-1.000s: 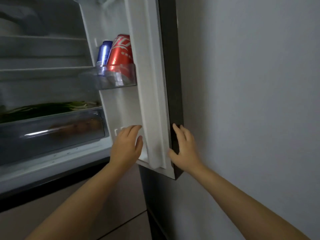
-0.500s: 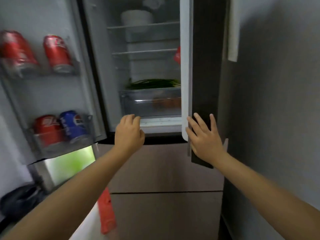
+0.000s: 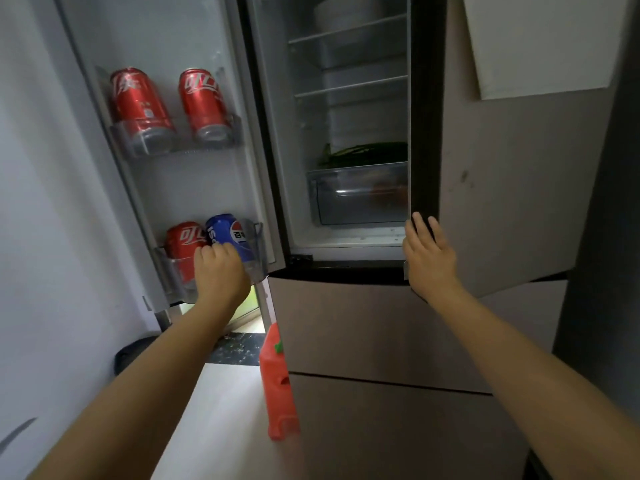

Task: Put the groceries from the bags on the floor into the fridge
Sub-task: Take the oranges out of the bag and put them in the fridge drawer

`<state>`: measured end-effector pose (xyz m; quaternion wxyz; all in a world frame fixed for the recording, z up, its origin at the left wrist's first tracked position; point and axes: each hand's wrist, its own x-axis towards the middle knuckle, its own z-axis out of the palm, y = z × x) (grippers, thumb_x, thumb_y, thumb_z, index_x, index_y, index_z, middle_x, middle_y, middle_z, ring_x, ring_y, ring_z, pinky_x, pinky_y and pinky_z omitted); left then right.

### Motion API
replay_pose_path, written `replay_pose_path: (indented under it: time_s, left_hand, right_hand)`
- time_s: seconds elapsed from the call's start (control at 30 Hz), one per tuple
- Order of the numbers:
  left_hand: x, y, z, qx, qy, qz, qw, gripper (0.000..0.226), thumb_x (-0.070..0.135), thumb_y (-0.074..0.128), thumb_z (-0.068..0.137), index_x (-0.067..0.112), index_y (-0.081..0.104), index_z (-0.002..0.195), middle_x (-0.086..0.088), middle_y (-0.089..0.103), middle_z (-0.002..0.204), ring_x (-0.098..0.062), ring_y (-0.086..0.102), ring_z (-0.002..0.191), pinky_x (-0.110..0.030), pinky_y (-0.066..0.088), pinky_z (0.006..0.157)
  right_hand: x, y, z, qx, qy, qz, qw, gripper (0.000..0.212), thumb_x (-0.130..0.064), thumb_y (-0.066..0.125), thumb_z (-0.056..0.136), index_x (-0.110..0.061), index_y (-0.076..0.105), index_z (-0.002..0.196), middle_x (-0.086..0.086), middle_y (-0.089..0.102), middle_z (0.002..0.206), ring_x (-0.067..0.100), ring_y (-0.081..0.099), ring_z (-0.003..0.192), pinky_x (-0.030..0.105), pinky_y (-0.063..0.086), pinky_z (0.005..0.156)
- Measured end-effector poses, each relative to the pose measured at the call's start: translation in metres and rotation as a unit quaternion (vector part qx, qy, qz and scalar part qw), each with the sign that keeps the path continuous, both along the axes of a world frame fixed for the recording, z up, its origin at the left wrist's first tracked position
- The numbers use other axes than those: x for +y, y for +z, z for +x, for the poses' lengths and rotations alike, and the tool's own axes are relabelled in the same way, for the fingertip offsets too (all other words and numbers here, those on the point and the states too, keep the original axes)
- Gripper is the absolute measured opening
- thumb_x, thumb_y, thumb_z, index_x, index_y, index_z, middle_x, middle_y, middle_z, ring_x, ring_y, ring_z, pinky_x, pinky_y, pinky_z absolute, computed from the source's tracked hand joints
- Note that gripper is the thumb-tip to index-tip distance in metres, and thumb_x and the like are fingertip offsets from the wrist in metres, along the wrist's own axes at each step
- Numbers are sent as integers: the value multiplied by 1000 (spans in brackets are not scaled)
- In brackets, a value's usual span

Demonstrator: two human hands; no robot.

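The fridge stands with both upper doors ajar. My left hand (image 3: 220, 271) reaches to the left door (image 3: 194, 181), fingers curled over the front of its lower bin (image 3: 258, 268), right before a blue can (image 3: 228, 233) and a red can (image 3: 181, 240). Two more red cans (image 3: 138, 98) stand in the upper bin. My right hand (image 3: 427, 258) lies flat with straight fingers against the inner edge of the right door (image 3: 502, 168). Inside, green vegetables (image 3: 367, 150) lie above a clear crisper drawer (image 3: 360, 195). No grocery bag is clearly in view.
An orange-red plastic object (image 3: 278, 386) stands on the floor against the fridge's lower drawers (image 3: 363, 334). Something dark (image 3: 133, 353) lies on the floor at the left wall. A white bowl (image 3: 346, 12) sits on the top shelf. A white sheet (image 3: 540, 43) hangs on the right door.
The view has pulled back from the right door. My left hand moved left and down onto the left door's lower bin. The right hand stays on the right door, which has swung further toward shut.
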<state>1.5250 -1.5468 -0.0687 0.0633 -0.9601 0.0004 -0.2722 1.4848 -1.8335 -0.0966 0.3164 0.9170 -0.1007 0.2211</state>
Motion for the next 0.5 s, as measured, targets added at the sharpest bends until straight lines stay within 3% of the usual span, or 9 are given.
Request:
replay_pose_path:
  time_s: [0.1,0.2,0.27,0.33,0.4,0.5]
  left_hand:
    - [-9,0,-3,2,2,14,1000,31,13,45,89,0,50,117,-18,58,117,-30,52,104,-35,39,90]
    - [-30,0,-8,23,5,54,998,37,15,43,90,-2,47,123,-19,55,124,-31,50,111,-35,39,95]
    - [-50,1,-12,26,-11,80,996,39,18,40,92,-3,48,124,-20,54,125,-33,49,113,-37,37,98]
    - [-69,1,-19,26,-51,92,994,42,20,40,92,-3,48,126,-21,52,129,-35,46,119,-39,34,102]
    - [-79,-1,-32,-9,-104,81,991,49,18,46,88,-5,46,132,-23,48,137,-38,42,130,-44,31,110]
    - [-75,-2,-50,-102,-168,79,977,51,20,58,73,-6,63,117,-22,62,125,-38,56,121,-52,45,99]
  right_hand:
    - [-2,-2,4,-15,18,-7,1000,58,-28,38,96,-8,17,146,13,1,158,30,-10,146,45,-23,112]
    - [-5,-2,5,-15,18,-24,999,56,-27,38,95,-7,20,145,14,4,158,29,-7,146,48,-37,91]
    - [-12,-9,4,-42,32,-41,998,55,-32,48,89,-10,39,139,10,25,155,24,13,146,46,-43,90]
    - [-17,-10,-1,-60,44,-45,996,57,-37,72,65,-13,65,116,5,57,134,20,47,131,41,-29,109]
    - [-25,-12,-2,-94,126,0,988,61,-24,85,46,-4,71,102,13,68,118,26,61,116,34,-14,117]
    - [-35,-12,-11,-174,224,19,959,50,-11,74,59,2,67,106,20,66,118,35,59,116,29,-11,117]
